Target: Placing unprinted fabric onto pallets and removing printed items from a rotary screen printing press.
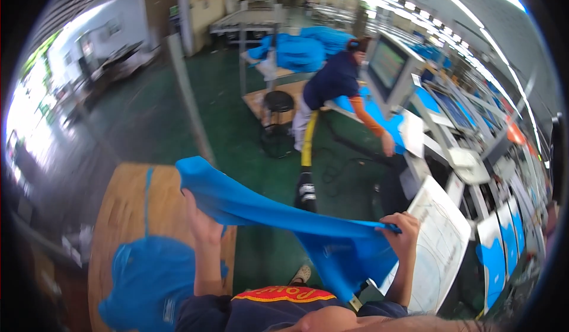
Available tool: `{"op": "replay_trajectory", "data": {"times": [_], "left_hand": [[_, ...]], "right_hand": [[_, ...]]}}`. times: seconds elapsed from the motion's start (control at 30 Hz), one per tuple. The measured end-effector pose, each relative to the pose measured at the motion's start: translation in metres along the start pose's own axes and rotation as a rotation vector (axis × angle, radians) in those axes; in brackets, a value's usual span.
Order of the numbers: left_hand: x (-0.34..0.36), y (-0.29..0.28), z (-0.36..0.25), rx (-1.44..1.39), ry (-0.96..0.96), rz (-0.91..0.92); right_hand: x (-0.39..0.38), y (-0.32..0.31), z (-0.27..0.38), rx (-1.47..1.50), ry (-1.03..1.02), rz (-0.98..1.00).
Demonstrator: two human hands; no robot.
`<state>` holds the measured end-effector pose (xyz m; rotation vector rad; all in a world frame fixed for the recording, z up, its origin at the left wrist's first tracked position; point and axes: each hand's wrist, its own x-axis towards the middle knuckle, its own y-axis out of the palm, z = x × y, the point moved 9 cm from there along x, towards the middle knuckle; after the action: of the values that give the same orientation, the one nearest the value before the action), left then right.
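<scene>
A bright blue piece of fabric (278,213) stretches between my two hands in front of my chest. My left hand (201,222) grips its left end over the wooden table, fingers closed around the cloth. My right hand (403,231) pinches the right end near the white machine bed, and the rest of the cloth hangs down below it (349,261).
A wooden table (127,207) at my left carries a pile of blue fabric (148,278). A white flat machine bed (441,243) stands at my right. Another person in a dark top (335,80) bends over a workstation with a monitor (388,65). A black stool (278,104) stands on the green floor.
</scene>
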<state>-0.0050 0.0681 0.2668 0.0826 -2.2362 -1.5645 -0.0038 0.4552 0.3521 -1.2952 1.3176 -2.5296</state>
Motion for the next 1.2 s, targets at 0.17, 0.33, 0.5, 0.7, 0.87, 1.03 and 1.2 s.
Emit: {"op": "replay_trajectory", "data": {"times": [0.17,0.33,0.5,0.7,0.87,1.03,1.2], "left_hand": [[-0.098,-0.056,-0.164,0.150,0.217,-0.227],[-0.195,-0.073,-0.268,0.350,0.428,-0.565],[-0.268,-0.048,-0.336,0.294,0.658,-0.483],[-0.336,0.054,-0.356,0.420,0.925,-0.195],[-0.397,0.112,-0.366,0.633,1.058,-0.149],[-0.494,0.144,-0.379,0.991,1.697,-1.020],[-0.551,0.202,-0.376,1.320,2.003,-1.065]], "right_hand": [[0.001,0.118,0.089,0.249,-0.062,0.512],[-0.001,0.180,0.129,0.197,-0.075,0.661],[0.026,0.199,0.120,0.425,0.101,0.646],[0.095,0.191,0.165,0.814,-0.240,0.384],[0.121,0.210,0.202,1.122,-0.305,0.214],[0.119,0.229,0.264,1.303,-0.388,0.262],[0.111,0.226,0.311,1.431,-0.431,0.323]]}}
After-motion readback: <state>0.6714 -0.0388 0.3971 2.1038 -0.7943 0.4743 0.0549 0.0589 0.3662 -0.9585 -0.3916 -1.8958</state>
